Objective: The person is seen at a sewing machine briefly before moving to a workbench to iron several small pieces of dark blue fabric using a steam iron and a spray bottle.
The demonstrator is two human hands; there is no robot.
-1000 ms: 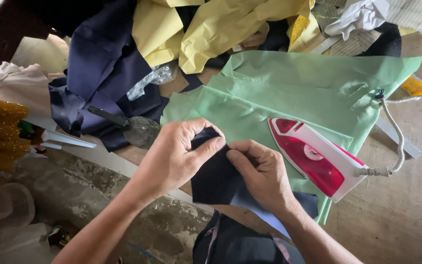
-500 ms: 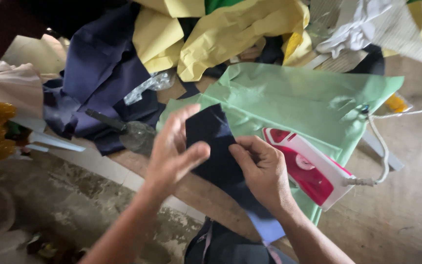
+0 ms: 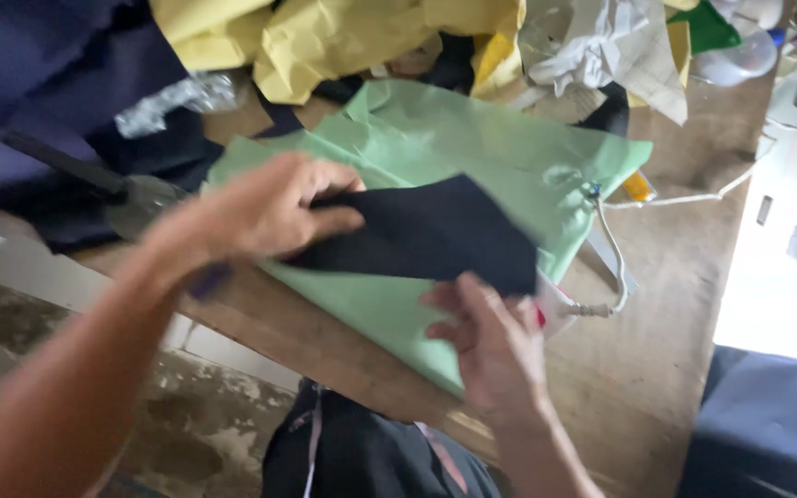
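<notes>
Both hands on dark fabric piece [image 3: 426,231]: left hand [image 3: 269,207] pinching one end, right hand [image 3: 495,346] gripping lower edge (blurry). Held above green sheet [image 3: 472,148], not laid flat yet.

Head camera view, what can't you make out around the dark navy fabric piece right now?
- Pink-and-white iron: almost wholly hidden behind the dark navy fabric piece.
- Left hand: motion-blurred, finger grip unclear.
- Right hand: fingertips hidden behind the fabric.
- Black-handled scissors: blurred, blades indistinct.
</notes>
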